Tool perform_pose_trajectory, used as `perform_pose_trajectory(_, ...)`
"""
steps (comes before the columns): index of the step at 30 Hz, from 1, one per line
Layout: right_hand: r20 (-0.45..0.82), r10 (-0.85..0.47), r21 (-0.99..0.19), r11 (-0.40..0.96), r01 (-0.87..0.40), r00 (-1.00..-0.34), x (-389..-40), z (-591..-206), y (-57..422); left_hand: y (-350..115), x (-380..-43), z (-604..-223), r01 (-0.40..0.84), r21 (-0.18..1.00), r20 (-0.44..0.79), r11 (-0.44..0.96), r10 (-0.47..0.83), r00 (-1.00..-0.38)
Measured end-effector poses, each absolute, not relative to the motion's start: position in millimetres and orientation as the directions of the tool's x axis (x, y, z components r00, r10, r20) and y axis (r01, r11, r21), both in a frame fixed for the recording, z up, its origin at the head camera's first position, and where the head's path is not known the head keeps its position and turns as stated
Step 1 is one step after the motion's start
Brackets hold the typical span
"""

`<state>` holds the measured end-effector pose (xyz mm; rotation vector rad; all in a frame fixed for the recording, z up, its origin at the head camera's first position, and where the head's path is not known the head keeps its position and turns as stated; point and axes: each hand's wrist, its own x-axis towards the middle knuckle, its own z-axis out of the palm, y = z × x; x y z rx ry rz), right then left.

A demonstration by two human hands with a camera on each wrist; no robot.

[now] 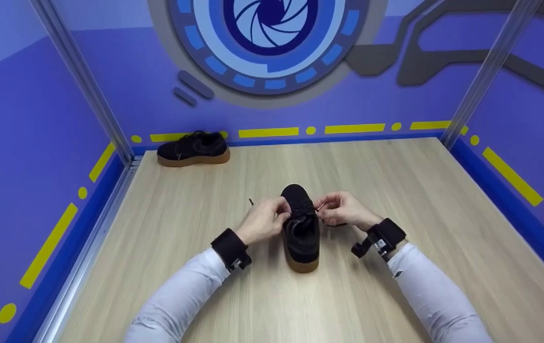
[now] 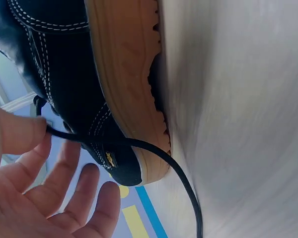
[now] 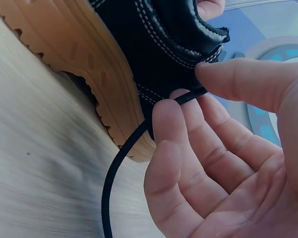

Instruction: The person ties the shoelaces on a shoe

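A black shoe [image 1: 302, 238] with a tan gum sole stands upright on the table, toe pointing away, between both hands. At its left side my left hand [image 1: 264, 219] pinches a black shoelace [image 2: 154, 147] between thumb and forefinger, close to the eyelets; the lace's loose length hangs past the sole in the left wrist view. On the right, my right hand [image 1: 343, 209] holds the other lace end [image 3: 111, 173] between thumb and fingers, and its tail drops toward the table. White stitching [image 3: 156, 39] runs along the shoe's upper.
A second black shoe [image 1: 193, 150] with a tan sole lies at the table's far left corner, toe to the left. Blue panels [image 1: 272, 116] with yellow marks close off the wooden table [image 1: 372, 286] at the back and sides; metal posts [image 1: 83, 76] stand at the corners.
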<state>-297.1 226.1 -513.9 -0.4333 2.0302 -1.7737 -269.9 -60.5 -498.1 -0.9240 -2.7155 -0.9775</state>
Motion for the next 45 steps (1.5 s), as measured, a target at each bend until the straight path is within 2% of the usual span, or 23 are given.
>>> perform_pose_trajectory(12, -0.118, -0.452, -0.979, 0.2, 0.029, -0.884, -296, -513, 227, -65, -268, -491, 0.511, 0.604, 0.215, 0.612, 0.492, -0.844)
perform_pose_trajectory(15, -0.124, -0.451, -0.98, 0.197, 0.037, -0.884, -295, -512, 227, -66, -268, -489, 0.488, 0.679, 0.19, 0.548, 0.512, -0.838)
perform_pose_trajectory(20, -0.128, -0.454, -0.98, 0.196, 0.042, -0.882, -294, -513, 227, -66, -266, -487, 0.351, 0.849, 0.101, 0.395, 0.531, -0.841)
perform_pose_trajectory(26, -0.135, -0.454, -0.974, 0.222, 0.034, -0.881, -295, -515, 227, -63, -265, -485, 0.199, 0.951, 0.038, 0.235, 0.551, -0.834)
perform_pose_trajectory(37, -0.134, -0.463, -0.973, 0.23, 0.028, -0.876, -294, -514, 227, -63, -266, -487, -0.015, 1.0, -0.012, 0.001, 0.64, -0.768)
perform_pose_trajectory(40, -0.13, -0.463, -0.972, 0.232, 0.022, -0.877, -294, -514, 228, -62, -267, -487, -0.062, 0.997, -0.016, -0.05, 0.639, -0.769)
perform_pose_trajectory(45, -0.128, -0.46, -0.972, 0.235, 0.019, -0.879, -293, -514, 228, -58, -267, -488, -0.073, 0.994, -0.006, -0.086, 0.607, -0.795)
